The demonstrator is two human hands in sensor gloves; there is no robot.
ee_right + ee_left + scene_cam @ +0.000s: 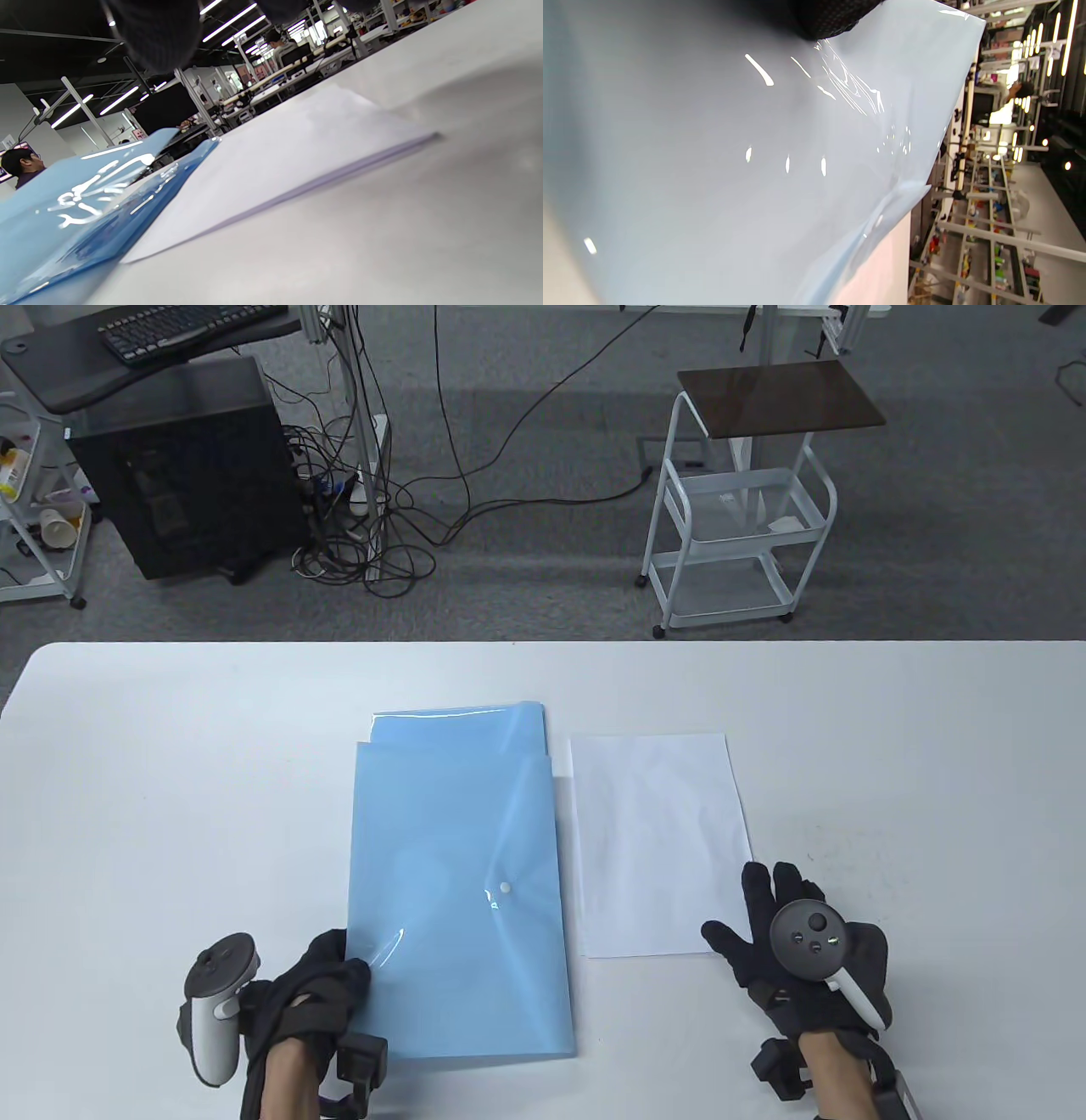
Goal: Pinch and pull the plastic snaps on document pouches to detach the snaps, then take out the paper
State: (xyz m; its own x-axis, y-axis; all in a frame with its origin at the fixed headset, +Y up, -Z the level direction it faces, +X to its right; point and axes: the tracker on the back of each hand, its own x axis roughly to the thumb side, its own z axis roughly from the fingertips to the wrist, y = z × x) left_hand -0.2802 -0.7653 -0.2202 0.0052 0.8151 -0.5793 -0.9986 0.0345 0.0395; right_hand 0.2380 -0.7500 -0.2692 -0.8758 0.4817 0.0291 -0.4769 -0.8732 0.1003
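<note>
The blue document pouch (462,891) lies flat on the white table (170,780), its long axis running from 6 to 12 o'clock, with its flap closed and the white snap (506,888) sitting toward the 3 o'clock edge. A second blue pouch (458,725) peeks out from under it at 12 o'clock, mostly covered. Just beside the pouch at 3 o'clock lies the white paper (657,844), long axis the same way, not touching the pouch.

My left hand (318,997) grips the pouch's 7 o'clock corner, which is lifted and wrinkled; the pouch hides my fingers below it, so I cannot tell how they lie. In the left wrist view the plastic fills nearly everything and only one dark fingertip (831,19) shows.

My right hand (797,959) lies flat and spread, palm down, at the paper's 5 o'clock corner, fingers relaxed and holding nothing; whether the fingertips touch the sheet I cannot tell.
</note>
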